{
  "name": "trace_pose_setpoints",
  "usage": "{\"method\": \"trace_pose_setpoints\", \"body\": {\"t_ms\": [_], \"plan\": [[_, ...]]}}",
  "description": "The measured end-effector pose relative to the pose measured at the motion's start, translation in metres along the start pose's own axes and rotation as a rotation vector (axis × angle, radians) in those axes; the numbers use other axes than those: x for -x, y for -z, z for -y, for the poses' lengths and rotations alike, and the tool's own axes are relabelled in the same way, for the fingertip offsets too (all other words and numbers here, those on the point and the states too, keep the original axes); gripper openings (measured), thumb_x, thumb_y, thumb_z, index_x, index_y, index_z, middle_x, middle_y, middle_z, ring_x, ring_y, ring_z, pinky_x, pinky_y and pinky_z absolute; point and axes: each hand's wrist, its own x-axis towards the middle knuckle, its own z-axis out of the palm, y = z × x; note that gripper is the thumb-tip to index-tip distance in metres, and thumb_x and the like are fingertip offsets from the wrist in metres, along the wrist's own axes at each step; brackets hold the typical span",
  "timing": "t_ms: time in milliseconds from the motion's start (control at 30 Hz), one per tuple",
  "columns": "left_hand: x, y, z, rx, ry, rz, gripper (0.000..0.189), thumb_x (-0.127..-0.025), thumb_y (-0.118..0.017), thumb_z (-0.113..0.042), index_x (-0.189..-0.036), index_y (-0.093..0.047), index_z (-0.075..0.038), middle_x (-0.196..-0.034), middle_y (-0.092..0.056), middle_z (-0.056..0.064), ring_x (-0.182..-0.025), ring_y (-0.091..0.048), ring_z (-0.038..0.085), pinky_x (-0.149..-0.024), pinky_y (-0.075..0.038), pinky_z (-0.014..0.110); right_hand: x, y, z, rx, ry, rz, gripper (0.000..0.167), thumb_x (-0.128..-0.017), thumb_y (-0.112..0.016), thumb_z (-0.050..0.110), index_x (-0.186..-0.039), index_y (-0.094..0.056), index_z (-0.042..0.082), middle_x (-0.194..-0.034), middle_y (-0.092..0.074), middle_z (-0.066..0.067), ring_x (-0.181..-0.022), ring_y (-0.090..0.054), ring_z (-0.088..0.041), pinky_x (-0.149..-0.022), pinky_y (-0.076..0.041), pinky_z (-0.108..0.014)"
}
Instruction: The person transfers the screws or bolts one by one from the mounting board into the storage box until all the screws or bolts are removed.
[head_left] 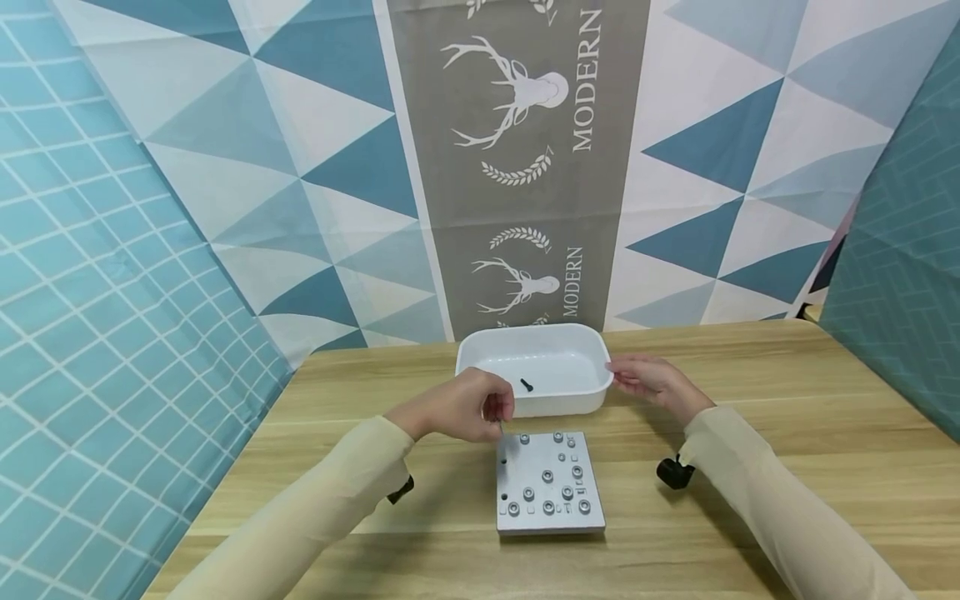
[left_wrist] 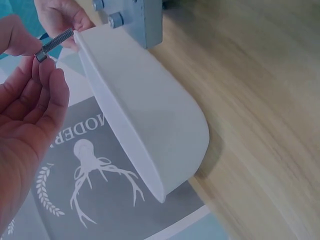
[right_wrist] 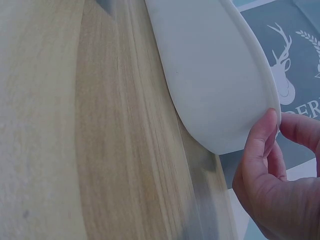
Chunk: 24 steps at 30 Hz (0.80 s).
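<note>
My left hand (head_left: 472,406) pinches a threaded socket-head screw (left_wrist: 55,43) between thumb and fingers, over the far left corner of a silver metal plate (head_left: 527,465). Several socket-head screws stand in the plate, their heads facing up. Two dark holes show along its left side. Behind the plate is a white plastic tub (head_left: 551,406), with one dark screw (head_left: 527,385) lying inside it. At the tub's right end, my right hand (head_left: 652,385) grips the rim, thumb on one side and fingers on the other, as the right wrist view (right_wrist: 280,185) shows.
Everything stands on a wood-grain table (head_left: 735,400). A patterned cloth (head_left: 525,183) with deer heads hangs behind the tub. Blue tiled sheets (head_left: 97,275) line the left side. Black wrist-camera parts (head_left: 675,473) hang below the sleeves.
</note>
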Motion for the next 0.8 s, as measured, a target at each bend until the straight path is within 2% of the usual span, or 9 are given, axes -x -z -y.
{"method": "trace_pose_setpoints", "body": {"t_ms": [300, 467, 667, 800], "plan": [[-0.008, 0.005, 0.006, -0.017, 0.024, 0.030, 0.008, -0.070, -0.063, 0.000, -0.076, -0.062, -0.006, -0.068, -0.057, 0.001, -0.062, -0.049, 0.005, -0.058, -0.041, 0.013, 0.000, -0.001, 0.000, 0.011, -0.016, -0.020, 0.044, -0.094, -0.057, 0.009, -0.132, -0.045, -0.009, -0.081, -0.065, 0.006, -0.074, -0.062, -0.002, -0.075, -0.054, -0.014], [-0.014, 0.008, 0.013, -0.010, 0.025, 0.020, 0.008, -0.070, -0.062, 0.001, -0.076, -0.062, -0.005, -0.068, -0.058, 0.002, -0.061, -0.048, 0.002, -0.058, -0.043, 0.014, 0.001, -0.002, 0.000, 0.021, -0.009, -0.001, 0.052, -0.095, -0.056, 0.009, -0.137, -0.036, -0.013, -0.082, -0.064, 0.006, -0.075, -0.061, -0.002, -0.075, -0.054, -0.014], [-0.025, 0.017, 0.017, -0.034, 0.045, 0.010, 0.006, -0.072, -0.064, 0.000, -0.077, -0.063, -0.002, -0.067, -0.057, 0.001, -0.061, -0.047, 0.001, -0.058, -0.042, 0.013, 0.001, -0.001, 0.001, -0.004, -0.001, 0.003, 0.026, -0.094, -0.057, 0.007, -0.117, -0.055, -0.003, -0.081, -0.065, 0.005, -0.074, -0.062, -0.002, -0.076, -0.054, -0.014], [-0.032, 0.022, 0.019, -0.051, 0.081, 0.011, 0.007, -0.073, -0.067, -0.002, -0.077, -0.062, -0.004, -0.068, -0.058, 0.000, -0.062, -0.048, 0.003, -0.060, -0.043, 0.014, 0.003, -0.001, 0.001, -0.009, 0.000, 0.003, 0.012, -0.093, -0.057, 0.006, -0.105, -0.059, 0.003, -0.080, -0.065, 0.005, -0.073, -0.062, -0.002, -0.074, -0.054, -0.014]]}}
